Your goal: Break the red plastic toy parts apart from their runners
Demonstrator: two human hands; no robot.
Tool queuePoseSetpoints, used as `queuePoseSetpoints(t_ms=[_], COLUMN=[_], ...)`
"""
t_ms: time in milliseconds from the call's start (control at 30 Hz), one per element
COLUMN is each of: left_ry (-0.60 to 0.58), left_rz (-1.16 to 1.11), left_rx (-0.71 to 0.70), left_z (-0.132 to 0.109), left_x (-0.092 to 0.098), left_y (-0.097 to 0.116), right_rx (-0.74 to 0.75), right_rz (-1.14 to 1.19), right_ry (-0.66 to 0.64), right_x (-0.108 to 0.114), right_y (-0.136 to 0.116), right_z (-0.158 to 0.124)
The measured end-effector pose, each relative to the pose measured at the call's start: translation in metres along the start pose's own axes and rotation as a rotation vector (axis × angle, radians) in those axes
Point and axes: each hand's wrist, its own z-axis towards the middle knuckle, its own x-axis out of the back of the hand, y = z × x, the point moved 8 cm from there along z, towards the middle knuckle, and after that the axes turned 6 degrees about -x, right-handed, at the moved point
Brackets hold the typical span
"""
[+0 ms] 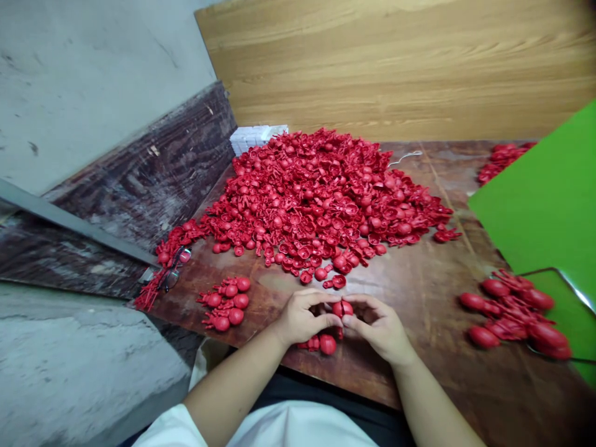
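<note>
Red piece [343, 309] is above the desk [367, 372], near its front edge, pinched between both hands; a dark line splits its round part, probably a seam between two halves. Left hand [302, 316]: fingers narrowed on one side of it. Right hand [382, 328]: fingers narrowed on the other. Risk: uneven pressure could skew the seam or make the small rounded part slip out. A red figure [328, 344] lies just below, between hands and front edge; a dropped piece or low wrist might knock it off. Toward the left edge, a group of figures [226, 303] lies close to the left forearm; a sideways sweep could scatter it. Beyond, toward the back edge, the loose heap [316, 198] could slide forward if bumped.
</note>
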Motion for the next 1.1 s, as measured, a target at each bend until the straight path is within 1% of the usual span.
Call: queuePoseSetpoints(t_ms=[167, 500, 733, 900, 1100], left_ry=[-0.004, -0.021, -0.043, -0.05, -0.058], left_rz=[-0.013, -0.016, -0.025, -0.011, -0.024], left_rx=[0.021, 0.05, 0.046, 0.034, 0.037], left_z=[-0.0004, -0.0009, -0.0011, -0.0013, -0.0014], left_x=[-0.0002, -0.0014, -0.0019, -0.002, -0.0018], left_y=[-0.0019, -0.0034, -0.0034, -0.003, -0.0024], right_rx=[0.006, -0.002, -0.004, 0.011, -0.005], right_rz=[-0.018, 0.021, 0.02, 0.019, 0.072], right_ry=[-0.011, -0.026, -0.038, -0.038, -0.066], right_x=[-0.0002, -0.0006, 0.0008, 0.0014, -0.001], right_y=[0.0002, 0.0007, 0.0049, 0.0035, 0.0021], right_z=[0.0007, 0.001, 0.0004, 0.0009, 0.0007])
